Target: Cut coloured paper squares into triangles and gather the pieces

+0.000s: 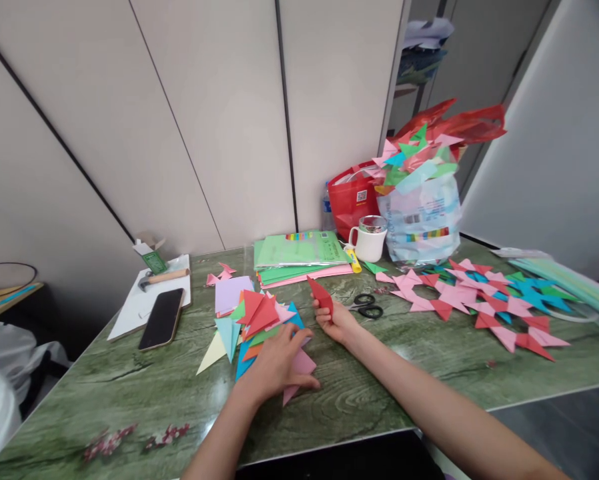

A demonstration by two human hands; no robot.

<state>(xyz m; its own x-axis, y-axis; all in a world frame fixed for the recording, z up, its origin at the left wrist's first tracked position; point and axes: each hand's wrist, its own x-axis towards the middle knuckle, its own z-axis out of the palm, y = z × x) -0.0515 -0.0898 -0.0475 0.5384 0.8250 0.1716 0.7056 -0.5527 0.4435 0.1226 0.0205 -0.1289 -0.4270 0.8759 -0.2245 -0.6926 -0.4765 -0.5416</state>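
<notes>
My left hand (278,363) lies on a pink folded paper piece (299,369) at the near edge of a heap of coloured paper triangles (252,320); its fingers curl over the pink piece and grip it. My right hand (335,321) holds a red folded paper piece (321,295) upright between thumb and fingers, just right of the heap. Both forearms reach in from the bottom of the view.
On the green table (129,393): black scissors (367,305), stack of green and pink paper sheets (299,257), white mug (368,240), spread of folded paper shapes (484,303), plastic bags (419,200), phone (162,319), hammer (162,277) on white board.
</notes>
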